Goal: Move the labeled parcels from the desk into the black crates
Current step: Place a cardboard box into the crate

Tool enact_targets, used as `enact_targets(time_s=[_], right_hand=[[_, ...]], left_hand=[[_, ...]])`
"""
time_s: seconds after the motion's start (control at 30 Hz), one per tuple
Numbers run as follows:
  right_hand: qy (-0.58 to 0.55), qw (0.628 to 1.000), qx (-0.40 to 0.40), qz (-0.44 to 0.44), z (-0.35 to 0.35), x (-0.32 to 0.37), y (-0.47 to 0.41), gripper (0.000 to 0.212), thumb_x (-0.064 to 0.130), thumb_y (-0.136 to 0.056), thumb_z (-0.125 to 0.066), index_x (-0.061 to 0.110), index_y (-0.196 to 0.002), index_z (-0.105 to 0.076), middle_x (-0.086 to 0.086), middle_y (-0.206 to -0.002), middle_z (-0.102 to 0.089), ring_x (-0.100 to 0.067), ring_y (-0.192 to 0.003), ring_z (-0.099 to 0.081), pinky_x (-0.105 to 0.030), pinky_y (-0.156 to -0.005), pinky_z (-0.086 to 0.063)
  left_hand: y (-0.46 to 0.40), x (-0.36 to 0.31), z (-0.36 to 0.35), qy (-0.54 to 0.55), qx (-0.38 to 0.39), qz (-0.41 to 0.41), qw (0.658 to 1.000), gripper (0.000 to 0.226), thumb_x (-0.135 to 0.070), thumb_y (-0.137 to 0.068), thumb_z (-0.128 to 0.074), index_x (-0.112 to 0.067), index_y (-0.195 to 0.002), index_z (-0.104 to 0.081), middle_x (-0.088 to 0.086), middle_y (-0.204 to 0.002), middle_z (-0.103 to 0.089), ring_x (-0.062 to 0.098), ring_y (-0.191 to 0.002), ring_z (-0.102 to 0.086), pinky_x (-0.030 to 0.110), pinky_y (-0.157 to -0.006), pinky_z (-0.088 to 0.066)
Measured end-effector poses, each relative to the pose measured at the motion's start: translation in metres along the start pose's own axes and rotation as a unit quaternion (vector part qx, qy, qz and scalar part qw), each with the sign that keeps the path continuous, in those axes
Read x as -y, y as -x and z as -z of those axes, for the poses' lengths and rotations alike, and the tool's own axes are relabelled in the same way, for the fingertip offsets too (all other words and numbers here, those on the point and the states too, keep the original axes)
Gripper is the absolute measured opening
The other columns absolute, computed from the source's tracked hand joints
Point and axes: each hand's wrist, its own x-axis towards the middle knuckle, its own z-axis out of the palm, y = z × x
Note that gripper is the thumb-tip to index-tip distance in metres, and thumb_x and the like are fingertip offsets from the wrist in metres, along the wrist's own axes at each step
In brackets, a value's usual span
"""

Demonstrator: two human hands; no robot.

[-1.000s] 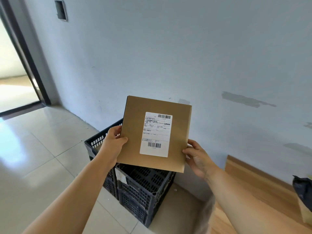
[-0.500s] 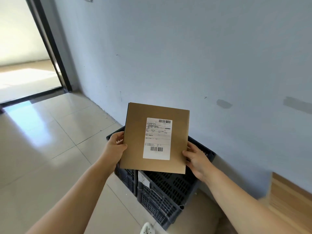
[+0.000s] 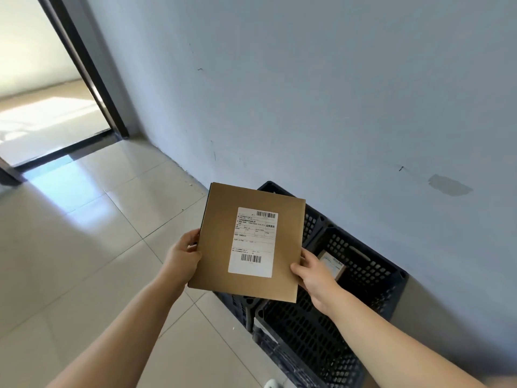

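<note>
The person held a flat brown parcel [image 3: 251,245] in both hands above the black crates [image 3: 361,275], its face turned up so that the white label [image 3: 253,242] with two barcodes showed; the left hand [image 3: 183,257] had a closed grip on the parcel's left edge, thumb on top and fingers curled beneath; the right hand [image 3: 312,273] pinched the lower right corner in the same way, thumb lying across the cardboard. The parcel hung in the air, touching neither crate, and hid much of the nearer-left one. The crates stood on the tiled floor [image 3: 84,261] side by side, close against the pale blue wall [image 3: 307,93]; inside the right crate a smaller parcel [image 3: 331,266] with its own label lay on the perforated bottom, partly hidden behind the right hand. To the far left a dark-framed doorway [image 3: 92,74] opened onto a sunlit floor; the wall bore a few scuffs and one grey patch [image 3: 449,185].
</note>
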Motion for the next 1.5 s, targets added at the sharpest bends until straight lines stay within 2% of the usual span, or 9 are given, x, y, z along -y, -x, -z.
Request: enact_targets(time_s=[0.33,0.47,0.63,0.8,0.97,1.2,1.27,1.37,1.5], right_hand=[[-0.005,0.993,-0.075,-0.087,-0.053,-0.005,-0.068,0.053,-0.002,-0.095,-0.049,0.018,-0.143,-0.04,0.0,-0.126,-0.059,-0.017,-0.117,-0.056,-0.038,-0.105,-0.044],[-0.024,0.981,-0.144,-0.13,-0.081,-0.007,-0.093,0.057,-0.001,-0.095,-0.049,0.019,-0.146,-0.037,0.001,-0.128,-0.058,-0.017,-0.118,-0.054,-0.04,-0.107,-0.042],[-0.026,0.962,-0.215,-0.164,-0.122,-0.022,-0.125,0.059,-0.002,-0.094,-0.05,0.022,-0.146,-0.037,0.002,-0.128,-0.058,-0.017,-0.114,-0.055,-0.03,-0.092,-0.044],[-0.036,0.946,-0.259,-0.192,-0.139,-0.051,-0.161,0.077,-0.005,-0.085,-0.059,0.029,-0.148,-0.03,0.005,-0.126,-0.058,-0.015,-0.112,-0.057,-0.035,-0.094,-0.051],[-0.05,0.937,-0.273,-0.211,-0.145,-0.079,-0.191,0.096,-0.006,-0.081,-0.065,0.031,-0.153,-0.015,0.007,-0.138,-0.05,-0.011,-0.113,-0.056,-0.025,-0.085,-0.052],[0.044,0.933,-0.262,-0.243,-0.154,-0.103,-0.212,0.106,0.001,-0.085,-0.063,0.043,-0.15,0.01,0.011,-0.137,-0.049,-0.008,-0.088,-0.06,-0.021,-0.071,-0.052],[0.097,0.933,-0.251,-0.241,-0.156,-0.105,-0.214,0.107,0.005,-0.086,-0.062,0.05,-0.146,0.014,0.01,-0.142,-0.046,-0.016,-0.1,-0.062,-0.025,-0.077,-0.052],[0.163,0.932,-0.223,-0.236,-0.16,-0.111,-0.218,0.103,0.007,-0.089,-0.06,0.053,-0.144,0.014,0.012,-0.159,-0.019,-0.017,-0.134,-0.043,-0.025,-0.1,-0.041],[0.226,0.927,-0.176,-0.242,-0.159,-0.123,-0.224,0.095,0.005,-0.094,-0.054,0.052,-0.144,0.012,0.004,-0.163,-0.002,-0.019,-0.14,-0.035,-0.016,-0.092,-0.032]], left_hand=[[-0.13,0.003,0.013,-0.119,0.09,0.019,0.989,0.057,0.006,-0.084,-0.036,-0.028,-0.125,-0.058,-0.006,-0.117,-0.063,0.017,-0.101,-0.061,0.026,-0.072,-0.048],[-0.194,-0.001,0.017,-0.222,0.164,0.012,0.961,0.059,0.002,-0.084,-0.039,-0.033,-0.129,-0.054,-0.005,-0.118,-0.064,0.019,-0.103,-0.06,0.038,-0.088,-0.05],[-0.254,0.008,0.016,-0.328,0.235,-0.009,0.915,0.068,0.003,-0.083,-0.039,-0.034,-0.141,-0.041,-0.006,-0.121,-0.06,0.018,-0.097,-0.056,0.027,-0.073,-0.044],[-0.303,0.036,0.0,-0.427,0.289,-0.015,0.857,0.074,-0.006,-0.084,-0.048,-0.031,-0.15,-0.023,0.001,-0.118,-0.059,0.022,-0.088,-0.055,0.027,-0.065,-0.041],[-0.339,0.054,-0.024,-0.516,0.34,-0.051,0.785,0.085,-0.018,-0.087,-0.058,-0.025,-0.153,-0.006,0.003,-0.135,-0.051,0.024,-0.106,-0.056,0.03,-0.08,-0.048],[-0.361,0.083,-0.036,-0.592,0.409,-0.097,0.688,0.094,-0.013,-0.088,-0.057,-0.035,-0.151,0.008,-0.004,-0.161,-0.007,0.027,-0.119,-0.055,0.032,-0.085,-0.051],[-0.362,0.09,-0.037,-0.614,0.413,-0.094,0.666,0.089,-0.012,-0.089,-0.054,-0.035,-0.152,0.004,-0.001,-0.161,-0.004,0.028,-0.121,-0.052,0.031,-0.083,-0.049],[-0.362,0.104,-0.037,-0.632,0.411,-0.093,0.65,0.085,-0.005,-0.089,-0.048,-0.033,-0.152,0.002,0.002,-0.16,-0.005,0.026,-0.128,-0.045,0.032,-0.091,-0.048],[-0.364,0.121,-0.038,-0.648,0.415,-0.085,0.633,0.09,0.006,-0.084,-0.042,-0.035,-0.152,0.0,0.006,-0.16,-0.002,0.027,-0.137,-0.033,0.031,-0.094,-0.046]])
